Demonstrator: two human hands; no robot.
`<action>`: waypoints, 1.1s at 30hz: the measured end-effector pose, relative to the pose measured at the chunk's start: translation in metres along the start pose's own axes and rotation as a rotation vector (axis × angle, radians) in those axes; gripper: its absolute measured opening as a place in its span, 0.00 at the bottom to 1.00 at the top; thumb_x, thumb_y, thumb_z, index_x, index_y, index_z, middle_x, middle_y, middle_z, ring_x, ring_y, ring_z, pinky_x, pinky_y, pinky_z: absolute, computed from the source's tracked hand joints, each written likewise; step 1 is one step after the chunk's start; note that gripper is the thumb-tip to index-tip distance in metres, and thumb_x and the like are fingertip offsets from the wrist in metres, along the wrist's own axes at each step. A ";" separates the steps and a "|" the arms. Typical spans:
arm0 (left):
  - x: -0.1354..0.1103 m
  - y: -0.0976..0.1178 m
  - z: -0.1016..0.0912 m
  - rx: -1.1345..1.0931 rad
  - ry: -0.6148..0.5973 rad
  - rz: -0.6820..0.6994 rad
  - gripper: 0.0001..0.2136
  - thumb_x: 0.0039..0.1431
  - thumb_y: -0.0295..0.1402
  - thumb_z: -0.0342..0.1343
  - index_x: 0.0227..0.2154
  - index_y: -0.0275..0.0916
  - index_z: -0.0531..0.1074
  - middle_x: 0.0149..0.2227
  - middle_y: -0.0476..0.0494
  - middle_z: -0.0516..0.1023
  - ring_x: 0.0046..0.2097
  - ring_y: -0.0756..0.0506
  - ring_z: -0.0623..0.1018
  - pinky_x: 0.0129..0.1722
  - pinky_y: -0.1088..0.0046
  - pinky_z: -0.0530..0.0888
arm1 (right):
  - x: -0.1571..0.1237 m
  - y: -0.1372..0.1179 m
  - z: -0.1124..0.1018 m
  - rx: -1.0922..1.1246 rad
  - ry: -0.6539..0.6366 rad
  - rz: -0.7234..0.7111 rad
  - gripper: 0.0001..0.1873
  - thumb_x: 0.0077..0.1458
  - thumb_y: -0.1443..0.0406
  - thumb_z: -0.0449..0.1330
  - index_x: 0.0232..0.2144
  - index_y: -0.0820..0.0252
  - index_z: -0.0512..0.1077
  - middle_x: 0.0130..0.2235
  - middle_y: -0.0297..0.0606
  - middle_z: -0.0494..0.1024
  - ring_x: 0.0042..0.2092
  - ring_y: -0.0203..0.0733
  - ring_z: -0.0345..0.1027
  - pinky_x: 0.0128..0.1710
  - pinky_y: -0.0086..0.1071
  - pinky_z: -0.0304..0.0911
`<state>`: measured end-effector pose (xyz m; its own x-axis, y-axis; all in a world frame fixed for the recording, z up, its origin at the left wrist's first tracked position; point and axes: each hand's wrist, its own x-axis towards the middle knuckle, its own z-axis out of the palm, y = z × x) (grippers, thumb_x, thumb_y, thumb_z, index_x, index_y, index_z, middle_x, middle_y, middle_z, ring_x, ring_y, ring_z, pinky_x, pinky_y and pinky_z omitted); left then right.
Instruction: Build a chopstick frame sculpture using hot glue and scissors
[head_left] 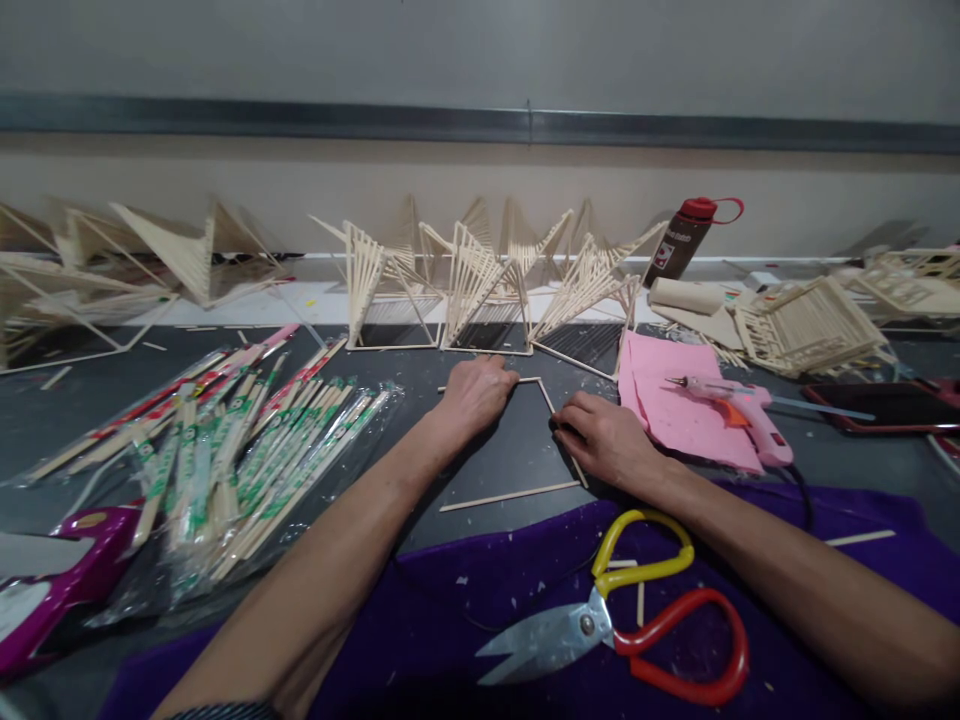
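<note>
Three thin wooden sticks lie on the dark table in an open frame shape. My left hand is over the top stick, its fingers closed and holding it near the corner. My right hand has curled fingers gripping the slanting right-hand stick. The lower stick touches or nearly touches that one at the bottom corner, with no hand on it. Beyond my hands stands a row of wooden stick models, made of fanned, twisted sticks on flat bases.
Wrapped chopsticks lie left. Right are a pink glue gun on pink cloth, a phone and a bottle. Scissors rest on purple cloth in front. More stick models stand at both sides.
</note>
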<state>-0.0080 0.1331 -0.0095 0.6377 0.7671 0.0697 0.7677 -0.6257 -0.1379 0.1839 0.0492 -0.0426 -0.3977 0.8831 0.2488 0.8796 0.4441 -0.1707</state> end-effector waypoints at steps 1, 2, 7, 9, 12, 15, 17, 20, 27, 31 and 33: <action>0.000 0.000 0.000 -0.001 -0.001 -0.002 0.17 0.59 0.25 0.42 0.43 0.42 0.74 0.37 0.38 0.73 0.40 0.42 0.73 0.33 0.70 0.66 | 0.000 0.000 0.000 -0.001 0.001 -0.002 0.10 0.58 0.64 0.52 0.38 0.60 0.72 0.38 0.40 0.71 0.41 0.39 0.65 0.36 0.30 0.59; 0.000 0.000 0.000 -0.003 -0.001 -0.004 0.17 0.59 0.25 0.42 0.43 0.42 0.74 0.38 0.38 0.73 0.40 0.42 0.73 0.32 0.70 0.66 | 0.000 0.000 0.000 -0.002 0.001 -0.005 0.10 0.58 0.64 0.52 0.38 0.60 0.72 0.38 0.40 0.71 0.40 0.39 0.65 0.36 0.30 0.59; 0.000 0.001 0.000 0.000 -0.003 -0.015 0.17 0.59 0.26 0.42 0.42 0.40 0.74 0.38 0.37 0.73 0.41 0.42 0.73 0.33 0.70 0.67 | 0.000 0.000 0.000 -0.009 -0.003 -0.005 0.10 0.58 0.65 0.52 0.38 0.60 0.72 0.37 0.40 0.71 0.40 0.39 0.65 0.36 0.30 0.59; 0.000 0.002 0.000 0.008 -0.002 -0.015 0.17 0.60 0.26 0.41 0.42 0.40 0.74 0.39 0.37 0.72 0.41 0.42 0.73 0.33 0.70 0.67 | 0.001 -0.001 -0.001 -0.006 -0.004 -0.001 0.10 0.58 0.65 0.52 0.38 0.60 0.72 0.37 0.40 0.71 0.41 0.39 0.65 0.37 0.29 0.59; 0.000 0.003 0.001 0.013 0.009 -0.014 0.16 0.61 0.27 0.40 0.40 0.38 0.74 0.42 0.36 0.71 0.38 0.43 0.74 0.32 0.71 0.67 | 0.001 -0.001 -0.001 0.004 -0.007 0.003 0.11 0.59 0.65 0.51 0.38 0.60 0.72 0.37 0.40 0.71 0.41 0.39 0.65 0.39 0.30 0.60; 0.000 0.004 0.002 0.000 -0.001 -0.026 0.16 0.61 0.29 0.39 0.38 0.36 0.74 0.43 0.36 0.70 0.38 0.44 0.74 0.32 0.72 0.66 | 0.001 -0.002 -0.002 0.005 -0.010 0.008 0.10 0.59 0.65 0.51 0.37 0.60 0.72 0.37 0.41 0.71 0.41 0.39 0.65 0.40 0.30 0.60; 0.001 0.004 0.003 -0.013 -0.011 -0.035 0.16 0.62 0.30 0.39 0.39 0.37 0.74 0.43 0.37 0.70 0.39 0.45 0.74 0.33 0.72 0.66 | 0.001 -0.002 -0.002 0.002 -0.011 0.011 0.10 0.59 0.64 0.51 0.37 0.60 0.72 0.37 0.41 0.71 0.41 0.39 0.65 0.40 0.30 0.60; 0.002 0.004 0.003 -0.032 -0.008 -0.035 0.16 0.62 0.30 0.39 0.43 0.40 0.73 0.42 0.38 0.70 0.39 0.45 0.74 0.33 0.72 0.66 | 0.002 -0.002 -0.002 -0.004 -0.015 0.007 0.11 0.59 0.64 0.51 0.38 0.60 0.72 0.37 0.41 0.71 0.41 0.39 0.65 0.40 0.31 0.60; 0.006 0.005 0.007 -0.028 0.003 -0.046 0.16 0.61 0.28 0.40 0.38 0.38 0.74 0.41 0.38 0.72 0.40 0.44 0.74 0.32 0.72 0.66 | 0.001 -0.002 -0.001 -0.004 -0.007 0.002 0.11 0.59 0.64 0.50 0.38 0.60 0.72 0.37 0.41 0.71 0.42 0.39 0.65 0.41 0.31 0.60; 0.008 0.005 0.008 -0.026 0.023 -0.026 0.15 0.61 0.27 0.40 0.36 0.37 0.74 0.39 0.38 0.72 0.38 0.43 0.75 0.30 0.71 0.67 | 0.001 -0.001 0.000 -0.004 -0.003 0.002 0.11 0.59 0.64 0.51 0.38 0.60 0.72 0.38 0.41 0.71 0.42 0.40 0.65 0.41 0.31 0.60; 0.008 0.006 0.008 -0.030 0.020 -0.033 0.15 0.60 0.27 0.40 0.35 0.36 0.74 0.39 0.38 0.73 0.36 0.44 0.75 0.30 0.71 0.67 | 0.001 -0.001 -0.001 -0.007 -0.005 0.002 0.11 0.59 0.64 0.51 0.38 0.60 0.72 0.38 0.41 0.71 0.42 0.40 0.65 0.41 0.31 0.60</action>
<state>0.0012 0.1372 -0.0179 0.6127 0.7847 0.0937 0.7898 -0.6042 -0.1055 0.1823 0.0493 -0.0415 -0.3974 0.8848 0.2434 0.8822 0.4414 -0.1640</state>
